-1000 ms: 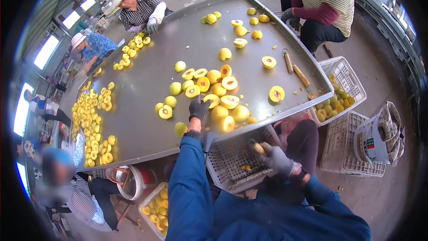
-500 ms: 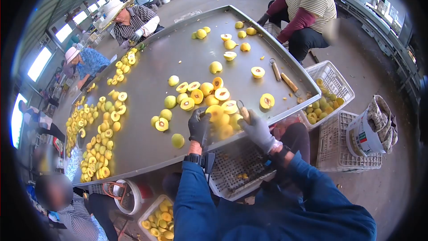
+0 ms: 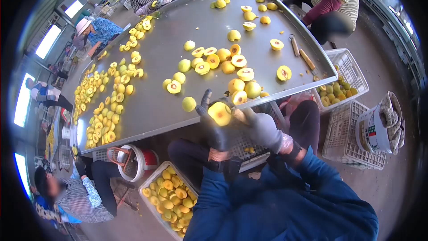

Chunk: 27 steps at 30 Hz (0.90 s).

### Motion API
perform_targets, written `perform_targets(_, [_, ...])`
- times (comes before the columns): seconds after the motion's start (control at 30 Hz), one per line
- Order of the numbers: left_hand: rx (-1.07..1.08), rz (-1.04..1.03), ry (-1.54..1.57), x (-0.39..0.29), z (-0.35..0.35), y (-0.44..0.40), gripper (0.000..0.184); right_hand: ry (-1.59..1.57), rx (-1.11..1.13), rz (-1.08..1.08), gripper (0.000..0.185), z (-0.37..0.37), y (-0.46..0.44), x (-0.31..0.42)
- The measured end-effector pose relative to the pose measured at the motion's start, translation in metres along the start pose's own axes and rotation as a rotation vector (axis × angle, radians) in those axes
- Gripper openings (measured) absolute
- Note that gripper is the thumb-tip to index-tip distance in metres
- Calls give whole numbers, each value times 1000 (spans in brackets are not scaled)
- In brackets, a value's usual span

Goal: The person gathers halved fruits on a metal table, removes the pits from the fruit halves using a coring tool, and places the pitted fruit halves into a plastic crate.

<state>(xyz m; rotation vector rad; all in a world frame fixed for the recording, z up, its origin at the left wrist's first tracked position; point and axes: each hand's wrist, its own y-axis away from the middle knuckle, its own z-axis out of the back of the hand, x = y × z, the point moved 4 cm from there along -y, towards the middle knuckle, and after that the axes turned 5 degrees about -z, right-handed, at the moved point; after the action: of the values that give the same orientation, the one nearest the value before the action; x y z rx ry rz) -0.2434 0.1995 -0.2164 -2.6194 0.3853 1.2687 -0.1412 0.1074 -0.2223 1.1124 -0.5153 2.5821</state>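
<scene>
My left hand (image 3: 215, 129), in a dark glove, holds a halved yellow peach (image 3: 220, 114) just off the table's near edge. The peach's cut face is turned up toward me. My right hand (image 3: 265, 130), in a pale grey glove, is closed around a wooden-handled tool (image 3: 240, 116) pressed up to the peach; the tool's working end is hidden. Beyond my hands, whole and halved peaches (image 3: 238, 86) lie in a loose group on the metal table (image 3: 156, 107). A plastic crate (image 3: 254, 163) stands below my hands, with a few yellow bits in it.
Two wooden-handled tools (image 3: 307, 59) lie near the table's right corner. Many peach halves (image 3: 104, 122) cover its left side. Crates of peaches (image 3: 171, 196) stand at lower left and on the right (image 3: 339, 91). A white bucket (image 3: 376, 129) sits on a crate. Several people work around.
My left hand has picked up a peach half and drawn it back from the table to the near edge. My right hand has brought the tool against it. The view has shifted.
</scene>
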Motion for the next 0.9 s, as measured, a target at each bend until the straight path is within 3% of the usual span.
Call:
perform_targets(0.2, [65, -53, -224, -5, 1, 8, 73, 269, -102, 211, 19, 6, 17, 18])
perform_targets(0.4, [24, -90, -377, -12, -7, 11, 73, 351, -74, 195, 14, 9, 28, 18])
perform_targets(0.5, [10, -79, -350, -11, -12, 15, 74, 190, 54, 210, 14, 1, 31, 17])
perform_targets(0.6, [77, -111, -423, -12, -12, 17, 75, 73, 29, 457, 17, -3, 35, 18])
perform_targets(0.67, [127, -148, -542, -22, -18, 20, 74, -540, 405, 83, 19, -1, 34, 16])
perform_targets(0.7, [212, -100, -422, -23, -20, 21, 74, -844, 584, -116, 21, 4, 36, 23])
perform_targets(0.73, [295, -53, -301, -24, -23, 22, 73, -1004, 834, -491, 22, 22, 42, 37])
perform_targets(0.83, [387, 27, -204, -21, -25, 25, 72, -1434, 988, -582, 20, 6, 58, 29])
perform_targets(0.9, [391, 64, -236, -19, -20, 28, 71, -1091, 840, -289, 24, 3, 49, 18])
